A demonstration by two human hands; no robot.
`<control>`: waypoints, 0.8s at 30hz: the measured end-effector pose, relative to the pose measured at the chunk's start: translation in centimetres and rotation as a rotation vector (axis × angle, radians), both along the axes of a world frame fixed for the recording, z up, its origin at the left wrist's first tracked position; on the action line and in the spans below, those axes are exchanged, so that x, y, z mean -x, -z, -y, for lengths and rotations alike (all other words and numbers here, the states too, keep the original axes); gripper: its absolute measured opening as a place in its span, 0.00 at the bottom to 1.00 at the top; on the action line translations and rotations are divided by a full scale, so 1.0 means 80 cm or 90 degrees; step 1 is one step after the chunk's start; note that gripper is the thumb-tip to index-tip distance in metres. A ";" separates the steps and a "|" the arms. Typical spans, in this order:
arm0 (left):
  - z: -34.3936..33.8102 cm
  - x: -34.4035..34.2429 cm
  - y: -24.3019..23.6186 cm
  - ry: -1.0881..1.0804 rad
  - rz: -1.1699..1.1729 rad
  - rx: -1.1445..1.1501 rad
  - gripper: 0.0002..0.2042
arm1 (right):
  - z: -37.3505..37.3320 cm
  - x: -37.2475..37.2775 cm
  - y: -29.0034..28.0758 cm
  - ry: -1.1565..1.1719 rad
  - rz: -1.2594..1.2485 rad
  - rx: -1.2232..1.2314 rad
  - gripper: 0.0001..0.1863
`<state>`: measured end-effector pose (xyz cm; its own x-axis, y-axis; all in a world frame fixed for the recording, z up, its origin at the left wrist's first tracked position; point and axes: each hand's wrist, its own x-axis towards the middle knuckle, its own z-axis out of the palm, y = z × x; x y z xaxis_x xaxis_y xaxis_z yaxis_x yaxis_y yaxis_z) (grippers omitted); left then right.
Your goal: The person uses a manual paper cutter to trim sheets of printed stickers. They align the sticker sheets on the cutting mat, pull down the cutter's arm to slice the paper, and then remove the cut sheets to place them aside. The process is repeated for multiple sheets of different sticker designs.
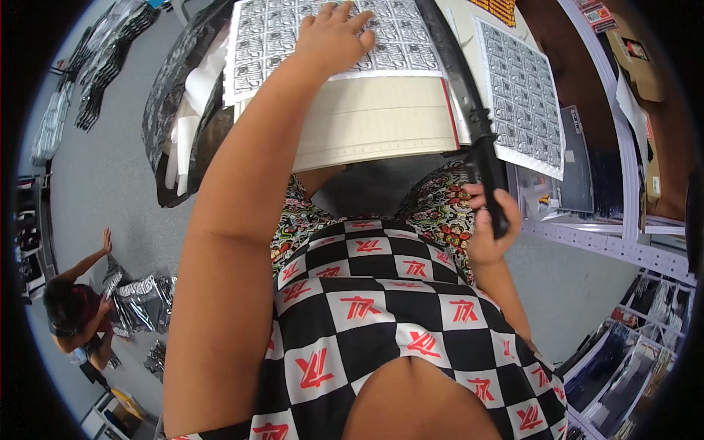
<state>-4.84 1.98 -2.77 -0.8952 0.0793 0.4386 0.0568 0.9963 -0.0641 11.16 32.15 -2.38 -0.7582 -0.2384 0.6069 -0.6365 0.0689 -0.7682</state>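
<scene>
My left hand [331,40] lies flat with fingers spread on a white sheet [257,53] printed with rows of repeated black designs. That sheet rests on the cream bed of a guillotine paper cutter [367,121], which has a red line along its right edge. My right hand [493,231] wraps round the black handle [485,165] of the cutter's blade arm [451,59]. The arm runs down along the bed's right side, and its handle reaches past the front edge. Just right of the arm lies a second printed sheet [522,99].
Left of the cutter, a black plastic bag [167,125] holds white paper strips. Part of an orange sheet [493,10] shows at the top. Lilac metal shelving [620,147] stands on the right. At far left, a person [77,315] sits near silver-black packages [143,301].
</scene>
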 end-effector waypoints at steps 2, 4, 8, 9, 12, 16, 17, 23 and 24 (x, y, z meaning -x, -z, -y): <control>-0.009 -0.006 -0.013 -0.001 0.063 -0.065 0.20 | 0.004 0.008 -0.052 -0.002 -0.036 -0.015 0.18; -0.005 -0.011 -0.014 -0.003 0.007 -0.064 0.21 | 0.020 0.011 -0.109 0.002 0.011 0.010 0.20; -0.028 -0.041 -0.083 -0.104 0.193 0.013 0.21 | 0.030 0.027 -0.159 0.000 0.043 0.003 0.22; -0.027 -0.046 -0.089 -0.087 0.216 0.016 0.21 | 0.030 0.028 -0.161 0.004 0.041 0.001 0.22; -0.018 -0.071 -0.097 0.032 0.211 0.021 0.21 | 0.029 0.028 -0.159 0.008 0.043 -0.004 0.22; -0.012 -0.094 -0.074 0.194 0.164 -0.054 0.25 | 0.032 0.029 -0.158 0.007 0.046 0.011 0.22; -0.014 -0.093 -0.085 0.112 0.212 -0.065 0.25 | 0.032 0.028 -0.157 0.008 0.048 0.007 0.22; -0.004 -0.085 -0.103 0.007 0.275 0.004 0.24 | 0.029 0.028 -0.154 -0.004 0.043 0.010 0.21; 0.001 -0.086 -0.096 0.075 0.248 -0.008 0.24 | 0.029 0.028 -0.153 -0.004 0.045 0.014 0.21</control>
